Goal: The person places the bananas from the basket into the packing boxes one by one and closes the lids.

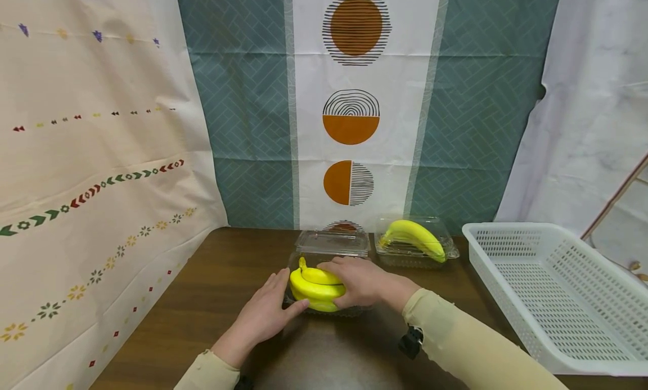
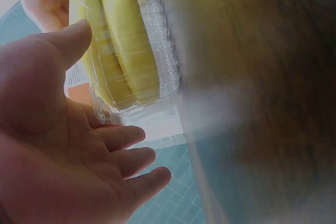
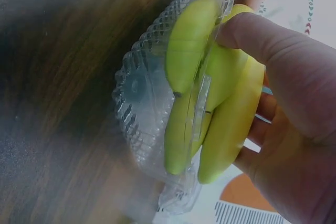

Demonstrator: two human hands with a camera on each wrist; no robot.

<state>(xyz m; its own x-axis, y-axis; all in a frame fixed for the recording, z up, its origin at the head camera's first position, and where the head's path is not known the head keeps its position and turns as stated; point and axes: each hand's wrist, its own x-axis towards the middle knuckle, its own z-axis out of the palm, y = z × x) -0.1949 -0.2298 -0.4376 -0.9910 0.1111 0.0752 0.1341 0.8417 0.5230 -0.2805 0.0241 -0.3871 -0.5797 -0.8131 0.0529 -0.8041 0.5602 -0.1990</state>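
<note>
A bunch of yellow bananas (image 1: pixel 315 291) sits in a clear plastic clamshell box (image 3: pixel 137 85), whose lid (image 1: pixel 331 242) is folded back toward the wall. My right hand (image 1: pixel 361 282) grips the bunch from its right side, thumb on the near side and fingers over the far side. In the right wrist view, several bananas show through the box's ridged wall, partly above its rim. At the box's left end, my left hand (image 1: pixel 264 310) rests with straight, spread fingers, its thumb near the front rim. The left wrist view shows its palm (image 2: pixel 47 145) facing the box.
Behind on the right stands a second clear clamshell box (image 1: pixel 400 260) with a yellow banana (image 1: pixel 415 238) in it. A white perforated plastic basket (image 1: pixel 511 317) stands at the right. Patterned cloths (image 1: pixel 248 125) hang behind and beside the brown wooden table (image 1: pixel 228 266).
</note>
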